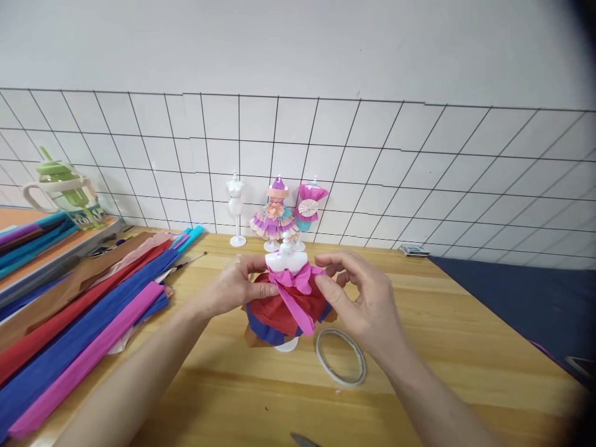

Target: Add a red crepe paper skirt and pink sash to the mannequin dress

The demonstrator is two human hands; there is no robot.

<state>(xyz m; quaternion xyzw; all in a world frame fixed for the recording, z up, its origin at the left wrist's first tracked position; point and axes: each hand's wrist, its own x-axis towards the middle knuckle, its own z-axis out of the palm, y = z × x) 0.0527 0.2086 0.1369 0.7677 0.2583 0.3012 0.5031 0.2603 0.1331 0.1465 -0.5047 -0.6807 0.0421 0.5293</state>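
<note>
A small white dress-form mannequin stands in front of me in a layered crepe-paper dress. Its red skirt layer lies over blue and brown layers, and a pink strip wraps the bodice and hangs down the front. My left hand is closed on the dress's left side at the waist, thumb in front, other fingers partly hidden behind. On the other side my right hand has curled fingers with a gap between thumb and index. Its thumb tip is by the pink paper's edge.
A double-sided tape roll lies right of the mannequin's base. Crepe-paper strips cover the left. Behind stand a bare mannequin and two dressed ones. A green-lidded bottle is far left; a blade tip shows at the front edge.
</note>
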